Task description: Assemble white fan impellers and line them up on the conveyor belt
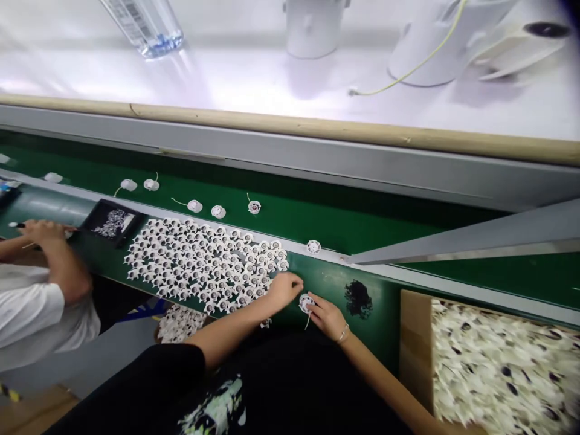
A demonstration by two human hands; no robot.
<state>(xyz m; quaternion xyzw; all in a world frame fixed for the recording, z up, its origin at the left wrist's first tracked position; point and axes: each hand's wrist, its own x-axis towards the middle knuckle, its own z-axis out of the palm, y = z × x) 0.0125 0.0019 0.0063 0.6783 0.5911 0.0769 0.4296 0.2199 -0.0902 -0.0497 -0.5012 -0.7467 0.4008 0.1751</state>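
Observation:
My right hand [330, 318] grips a round white plastic part [307, 302] at its right side, and a thin pale wire hangs from the part. Just to the left, my left hand [284, 290] is closed, thumb and fingers together; whatever it may hold is too small to make out. Under and beyond my left forearm, many small white plastic pieces with round grey centres [199, 260] are spread in a wide patch on the green bench. A pile of tiny black parts [357, 298] lies to the right of my right hand.
A cardboard box [415, 344] of white pieces stands at right. Round white parts [254, 207] sit on the green belt [294, 223] beyond a metal rail, crossed by a grey post [475, 232]. At left, a co-worker's hands [45, 232] work near a black tray [97, 211].

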